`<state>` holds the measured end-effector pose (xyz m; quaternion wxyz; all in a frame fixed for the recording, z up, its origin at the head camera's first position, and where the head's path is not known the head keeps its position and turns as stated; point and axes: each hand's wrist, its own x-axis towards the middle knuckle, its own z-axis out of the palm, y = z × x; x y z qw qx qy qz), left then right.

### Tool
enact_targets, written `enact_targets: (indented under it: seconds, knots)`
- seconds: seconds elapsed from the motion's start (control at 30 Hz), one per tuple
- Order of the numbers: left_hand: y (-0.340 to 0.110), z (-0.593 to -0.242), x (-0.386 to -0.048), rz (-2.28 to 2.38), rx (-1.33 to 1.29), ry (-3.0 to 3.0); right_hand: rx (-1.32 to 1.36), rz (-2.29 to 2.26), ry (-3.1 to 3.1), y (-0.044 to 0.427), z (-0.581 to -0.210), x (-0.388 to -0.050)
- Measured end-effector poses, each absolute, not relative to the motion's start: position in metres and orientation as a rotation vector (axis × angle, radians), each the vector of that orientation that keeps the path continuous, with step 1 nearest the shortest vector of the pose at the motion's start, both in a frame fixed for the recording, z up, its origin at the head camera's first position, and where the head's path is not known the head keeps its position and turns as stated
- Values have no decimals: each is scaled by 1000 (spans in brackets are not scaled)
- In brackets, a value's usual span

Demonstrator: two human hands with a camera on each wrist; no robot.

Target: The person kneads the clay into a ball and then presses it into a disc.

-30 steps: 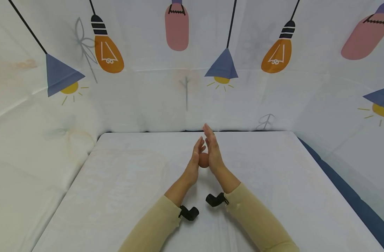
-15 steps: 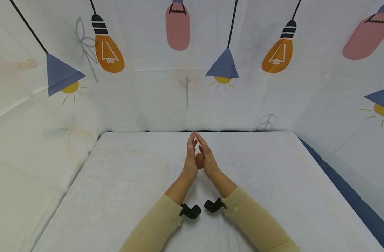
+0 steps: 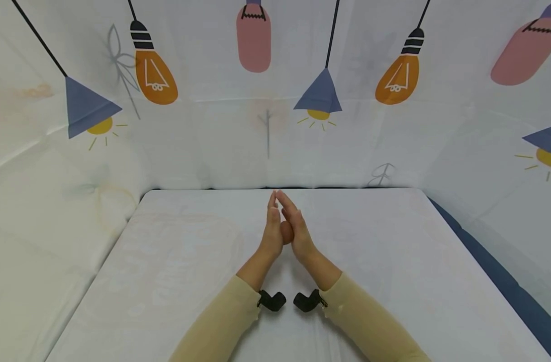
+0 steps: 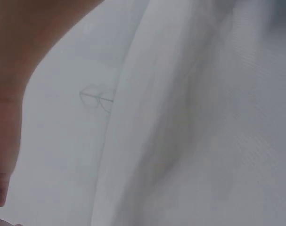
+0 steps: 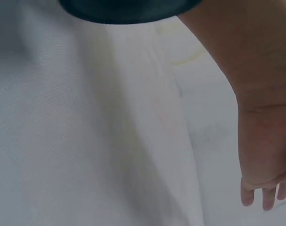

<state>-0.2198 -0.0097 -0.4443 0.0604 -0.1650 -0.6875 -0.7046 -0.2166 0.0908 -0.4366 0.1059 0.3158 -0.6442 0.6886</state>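
A small reddish-brown ball (image 3: 286, 233) sits between the two palms in the head view, partly covered by them; its material cannot be told. The left hand (image 3: 272, 235) presses it from the left with fingers extended. From the right, the right hand (image 3: 301, 235) presses its palm against the ball, fingers also straight and leaning left. Their fingertips come together at the top. At the left edge of the left wrist view the left hand (image 4: 5, 136) is partly cut off. The right wrist view has the right hand (image 5: 265, 146) with several fingers pointing down.
Under the hands lies a white-covered table (image 3: 189, 271). A white curtain (image 3: 212, 130) printed with lamps and bulbs hangs behind it. Each sleeved wrist carries a small black camera, one on the left (image 3: 272, 301) and one on the right (image 3: 307, 300).
The right hand has slid left and toward the person against the left hand. The ball has shifted slightly left between the palms, and the fingertips have come together.
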Motion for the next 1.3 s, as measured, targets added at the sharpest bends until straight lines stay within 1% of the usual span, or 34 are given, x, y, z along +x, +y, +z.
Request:
enact_targets:
  seconds: [0.27, 0.43, 0.6, 0.83, 1.03, 1.3]
  knots:
    - [-6, -449, -217, -2013, -616, -2217, 775, 2113, -1822, 99, -424, -223]
    - [-7, -448, -212, -2002, -666, -2271, 726, 2129, -1799, 104, -425, -230]
    - [-8, -449, -210, -2077, -733, -2234, 717, 2097, -1840, 107, -429, -237]
    - [-7, -448, -210, -2268, -803, -2015, 725, 2115, -2013, 107, -434, -240]
    - [-6, -448, -211, -2239, -721, -1981, 765, 2082, -2099, 102, -439, -234]
    - [-6, -442, -215, -2218, -531, -1934, 833, 2141, -2033, 91, -443, -224]
